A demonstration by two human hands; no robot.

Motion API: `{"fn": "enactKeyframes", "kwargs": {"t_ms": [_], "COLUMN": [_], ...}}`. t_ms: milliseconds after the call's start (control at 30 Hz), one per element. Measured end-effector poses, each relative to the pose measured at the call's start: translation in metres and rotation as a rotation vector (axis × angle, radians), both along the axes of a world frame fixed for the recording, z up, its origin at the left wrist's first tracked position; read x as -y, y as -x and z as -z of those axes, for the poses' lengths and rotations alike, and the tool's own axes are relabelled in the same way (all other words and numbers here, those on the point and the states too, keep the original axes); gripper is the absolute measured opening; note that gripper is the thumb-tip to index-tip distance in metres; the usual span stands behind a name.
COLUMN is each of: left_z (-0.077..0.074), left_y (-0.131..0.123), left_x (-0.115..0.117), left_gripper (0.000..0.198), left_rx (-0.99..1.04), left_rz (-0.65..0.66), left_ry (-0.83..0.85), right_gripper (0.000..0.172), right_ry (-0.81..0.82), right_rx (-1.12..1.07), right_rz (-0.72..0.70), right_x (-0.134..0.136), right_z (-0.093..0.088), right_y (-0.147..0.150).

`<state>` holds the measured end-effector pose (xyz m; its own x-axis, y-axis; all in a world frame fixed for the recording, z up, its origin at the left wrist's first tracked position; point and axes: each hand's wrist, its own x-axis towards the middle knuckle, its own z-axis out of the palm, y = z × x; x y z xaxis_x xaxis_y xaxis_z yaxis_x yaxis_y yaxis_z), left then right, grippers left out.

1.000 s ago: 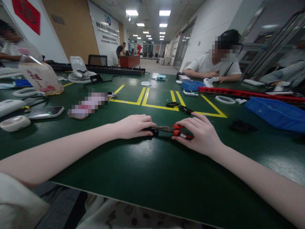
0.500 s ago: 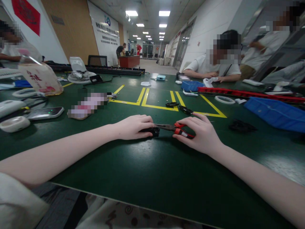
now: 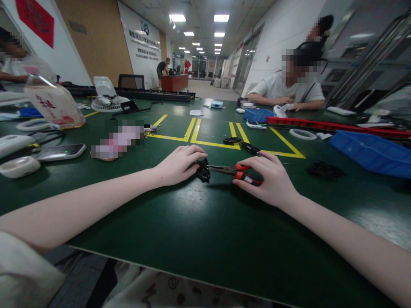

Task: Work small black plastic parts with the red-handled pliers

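Between the fingers of my left hand is a small black plastic part, raised a little above the green table. My right hand is closed around the red and black handles of needle-nose pliers. The pliers' jaws point left and their tips are at the right side of the black part; I cannot tell whether they grip it. Two more black parts, one on the yellow tape and another near my right fingertips, lie beyond my hands.
A heap of black parts and a blue bin are on the right. To the left are a phone, a pink-and-white pixelated item and a drink bottle. A co-worker sits across the table.
My left hand has shifted slightly left and turned the black part, so more of it shows. The pliers in my right hand stay nearly in place. A person standing behind has moved.
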<state>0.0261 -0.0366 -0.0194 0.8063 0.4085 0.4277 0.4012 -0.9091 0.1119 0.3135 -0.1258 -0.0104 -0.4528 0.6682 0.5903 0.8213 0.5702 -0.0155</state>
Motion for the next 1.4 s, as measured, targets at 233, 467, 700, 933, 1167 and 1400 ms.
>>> {"fn": "enactKeyframes", "kwargs": {"t_ms": [233,467,700,933,1167,1400], "left_z": [-0.001,-0.006,-0.006,-0.009,-0.010,-0.009], "left_y": [-0.001,-0.001,-0.001,-0.003,-0.002,-0.008], "left_x": [-0.002,0.003,0.002,0.006,0.006,0.020], "left_gripper": [0.038,0.052,0.054,0.080,0.070,0.068], "left_rx": [-0.001,-0.091,-0.133,-0.174,-0.185,-0.198], "left_rz": [0.054,0.129,0.126,0.062,0.056,0.028], "left_ry": [0.157,0.140,0.180,0.019,0.019,0.020], "right_gripper": [0.035,0.035,0.036,0.036,0.037,0.037], "right_ry": [-0.025,-0.044,-0.051,-0.034,-0.044,-0.001], "right_rx": [0.011,0.045,0.068,0.081,0.112,0.076], "right_rz": [0.004,0.000,-0.008,-0.015,-0.059,-0.081], "right_x": [0.000,0.000,0.001,0.001,0.000,0.005], "right_z": [0.000,0.000,-0.001,-0.001,0.000,0.000], "right_y": [0.000,0.001,0.002,0.003,0.003,0.007]}}
